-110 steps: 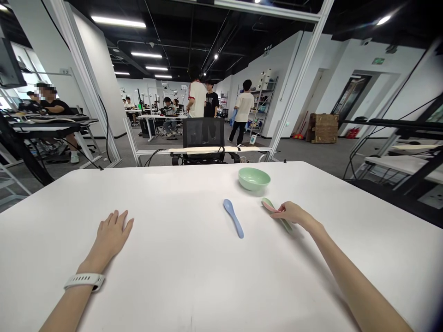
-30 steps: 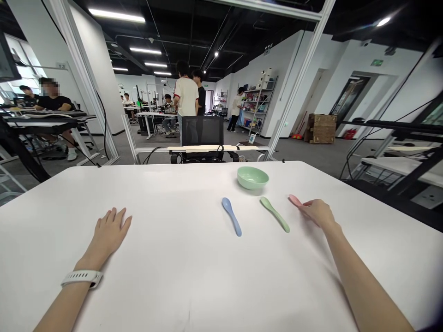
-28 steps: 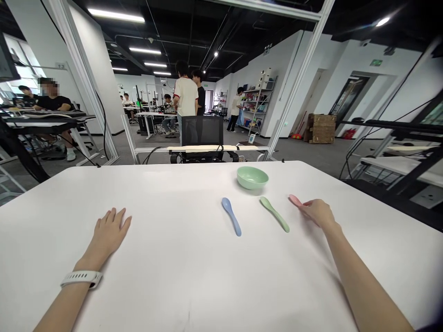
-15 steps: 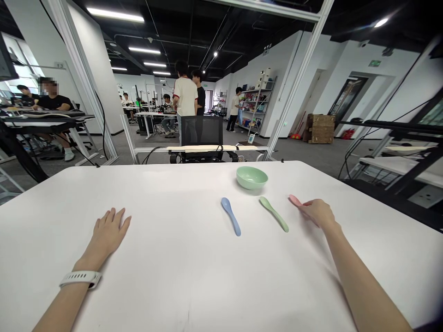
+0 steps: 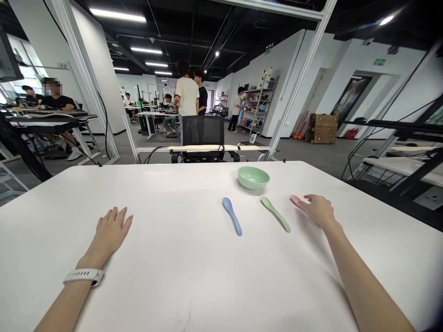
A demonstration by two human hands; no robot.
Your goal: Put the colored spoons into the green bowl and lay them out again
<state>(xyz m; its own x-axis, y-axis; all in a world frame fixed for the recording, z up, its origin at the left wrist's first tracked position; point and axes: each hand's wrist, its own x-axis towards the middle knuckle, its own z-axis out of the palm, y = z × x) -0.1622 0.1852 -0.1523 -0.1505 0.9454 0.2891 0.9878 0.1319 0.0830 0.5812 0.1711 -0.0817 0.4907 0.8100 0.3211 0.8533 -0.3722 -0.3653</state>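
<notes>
My left hand [image 5: 112, 230] rests on the table at the left, palm down with its fingers spread and nothing in it. At the right, my right hand [image 5: 319, 211] is over a pink spoon [image 5: 295, 200], hiding most of its handle. Its index finger is lifted and parted from the thumb, so the hand looks open. The pink spoon lies on the table with its bowl end pointing away to the left. Left of it are a light green spoon [image 5: 276, 214] and a blue spoon [image 5: 232, 216], both lying slanted. Behind them stands a green bowl [image 5: 253, 179], upright.
Everything sits on a white table [image 5: 166, 276] with a metal frame [image 5: 297, 83] at its far edge. Beyond that are a black office chair [image 5: 203, 129] and several people at a distance. A dark rack [image 5: 408, 184] stands to the right.
My right hand's fingers have parted from around the pink spoon, with the index finger now raised. The spoons and bowl stay in place. The view has shifted slightly.
</notes>
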